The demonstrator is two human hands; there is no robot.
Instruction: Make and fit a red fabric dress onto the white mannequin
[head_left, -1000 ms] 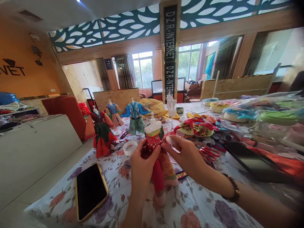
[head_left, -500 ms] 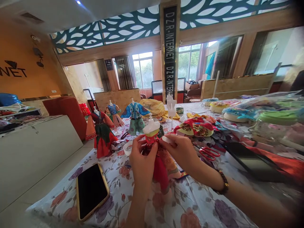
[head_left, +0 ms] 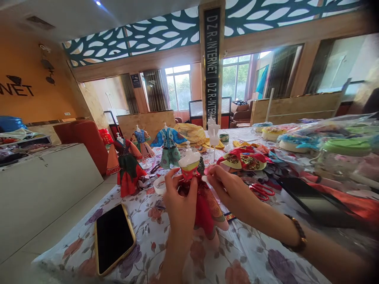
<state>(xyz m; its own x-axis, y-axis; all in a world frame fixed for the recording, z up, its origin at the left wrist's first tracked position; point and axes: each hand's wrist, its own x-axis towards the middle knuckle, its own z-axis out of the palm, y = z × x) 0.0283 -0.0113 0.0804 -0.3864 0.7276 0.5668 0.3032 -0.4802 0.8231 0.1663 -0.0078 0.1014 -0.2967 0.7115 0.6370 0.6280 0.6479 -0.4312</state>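
Observation:
A small white dress-form mannequin [head_left: 189, 158] stands in front of me. It wears a yellow-and-red bodice [head_left: 189, 170] and a red and orange patterned skirt [head_left: 209, 209]. My left hand [head_left: 180, 197] is closed around its waist, thumb in front and fingers behind. Just right of the waist, my right hand [head_left: 227, 185] is pinched, with a dark bead bracelet [head_left: 297, 234] on the wrist. Something small and pale shows at its fingertips, too small to name. A white bowl [head_left: 159, 184] sits left of the mannequin, partly behind my left hand.
Dressed mannequins stand behind to the left, one in a red-and-green gown [head_left: 128, 165]. A phone [head_left: 115, 238] lies at the left front. On the right are red-handled scissors [head_left: 262, 192], a black device [head_left: 310, 201], fabric scraps and a green-lidded jar [head_left: 345, 157]. A bare mannequin [head_left: 213, 134] stands further back.
My right hand has drawn slightly right and away from the mannequin's waist, its forearm shifting right too. My left hand keeps its hold. The skirt has shifted slightly right.

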